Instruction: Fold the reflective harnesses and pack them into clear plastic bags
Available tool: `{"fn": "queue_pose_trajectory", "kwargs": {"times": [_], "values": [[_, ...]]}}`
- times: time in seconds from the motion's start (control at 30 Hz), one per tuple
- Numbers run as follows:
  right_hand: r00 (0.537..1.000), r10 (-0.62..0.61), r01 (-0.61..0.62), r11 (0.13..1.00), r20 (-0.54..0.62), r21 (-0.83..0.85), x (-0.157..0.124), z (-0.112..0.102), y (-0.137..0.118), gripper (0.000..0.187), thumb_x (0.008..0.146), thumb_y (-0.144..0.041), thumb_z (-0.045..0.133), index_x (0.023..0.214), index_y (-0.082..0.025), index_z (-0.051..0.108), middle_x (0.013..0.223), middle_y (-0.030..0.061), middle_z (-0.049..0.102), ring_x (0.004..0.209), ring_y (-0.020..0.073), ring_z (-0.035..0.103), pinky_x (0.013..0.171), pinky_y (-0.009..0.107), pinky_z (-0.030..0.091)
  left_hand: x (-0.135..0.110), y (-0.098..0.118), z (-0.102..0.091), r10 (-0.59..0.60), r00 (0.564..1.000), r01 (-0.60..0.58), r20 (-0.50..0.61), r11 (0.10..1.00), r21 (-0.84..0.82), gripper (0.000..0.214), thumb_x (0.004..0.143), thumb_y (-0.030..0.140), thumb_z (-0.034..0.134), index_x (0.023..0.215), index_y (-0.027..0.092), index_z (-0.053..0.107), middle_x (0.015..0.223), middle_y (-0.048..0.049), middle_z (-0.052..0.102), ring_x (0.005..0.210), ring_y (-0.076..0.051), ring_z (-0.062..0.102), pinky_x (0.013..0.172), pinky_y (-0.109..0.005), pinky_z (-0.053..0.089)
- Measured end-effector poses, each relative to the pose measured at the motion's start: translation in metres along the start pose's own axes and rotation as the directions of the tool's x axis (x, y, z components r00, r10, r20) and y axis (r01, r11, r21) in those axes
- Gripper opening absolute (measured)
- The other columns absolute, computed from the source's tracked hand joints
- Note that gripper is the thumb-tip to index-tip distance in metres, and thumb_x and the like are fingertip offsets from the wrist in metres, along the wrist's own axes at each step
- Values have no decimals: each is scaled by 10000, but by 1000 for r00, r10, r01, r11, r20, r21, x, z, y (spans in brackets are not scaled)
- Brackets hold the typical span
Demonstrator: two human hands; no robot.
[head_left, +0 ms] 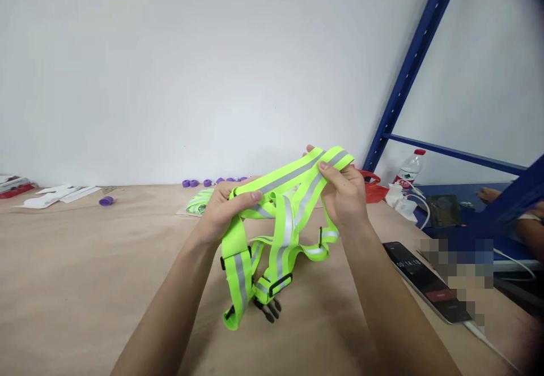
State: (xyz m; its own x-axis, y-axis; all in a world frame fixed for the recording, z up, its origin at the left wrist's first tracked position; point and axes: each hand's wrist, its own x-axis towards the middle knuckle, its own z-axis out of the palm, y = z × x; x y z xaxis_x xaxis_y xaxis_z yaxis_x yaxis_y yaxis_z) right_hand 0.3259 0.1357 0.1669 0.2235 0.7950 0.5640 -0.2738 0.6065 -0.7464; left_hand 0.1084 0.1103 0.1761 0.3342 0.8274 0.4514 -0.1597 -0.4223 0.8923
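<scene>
A neon yellow-green reflective harness [284, 229] with grey stripes hangs in loops between my two hands above the table. My left hand [225, 205] pinches one strap between thumb and fingers. On the other side, my right hand [343, 188] grips two straps where they meet, its thumb pressed on top. Black slider buckles sit along the hanging straps, and a black side-release clip [269, 310] dangles at the bottom, close to the tabletop. Parts of the harness overlap, so the full run of the straps is hidden.
Behind my left hand lies a clear bag [198, 201] with similar straps. Several purple rolls [194, 183] line the wall, another purple roll [106, 201] lies left. A phone [427, 282] with a cable, a red bag [374, 188], a bottle [410, 169] and a blue rack [408, 70] are right. A co-worker's arm [529, 231] shows beyond.
</scene>
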Motion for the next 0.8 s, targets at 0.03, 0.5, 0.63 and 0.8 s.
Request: {"fn": "queue_pose_trajectory", "kwargs": {"times": [0.03,0.5,0.63,0.8], "values": [[1000,18,-18,1000,0,9,1,-1,-1,217,731,-405,796,860,-243,733,1051,55,775,1059,284,704,838,422,606,4,1,-2,-41,999,41,17,999,14,318,788,384,717,586,158,622,685,-37,633,640,-166,607,592,-296,504],[995,56,-54,998,86,-27,-8,5,-8,229,736,-421,838,829,-226,762,742,13,750,725,229,731,549,314,585,17,-1,15,-149,930,62,337,965,254,231,926,340,608,1076,176,671,955,-51,716,853,-182,679,740,-296,559],[992,77,-63,990,101,-128,-11,8,-7,288,747,-467,826,876,-213,786,699,14,745,656,216,722,524,306,585,20,-7,22,-80,968,22,239,971,237,235,933,336,592,991,159,735,874,-37,720,775,-158,660,685,-263,529],[996,41,-12,941,78,-337,-8,-6,-16,366,816,-523,757,853,-160,792,444,-25,600,359,117,550,347,221,435,24,-13,3,30,999,-25,-37,992,125,241,905,385,646,906,147,688,746,-13,701,638,-131,639,592,-232,504]]}}
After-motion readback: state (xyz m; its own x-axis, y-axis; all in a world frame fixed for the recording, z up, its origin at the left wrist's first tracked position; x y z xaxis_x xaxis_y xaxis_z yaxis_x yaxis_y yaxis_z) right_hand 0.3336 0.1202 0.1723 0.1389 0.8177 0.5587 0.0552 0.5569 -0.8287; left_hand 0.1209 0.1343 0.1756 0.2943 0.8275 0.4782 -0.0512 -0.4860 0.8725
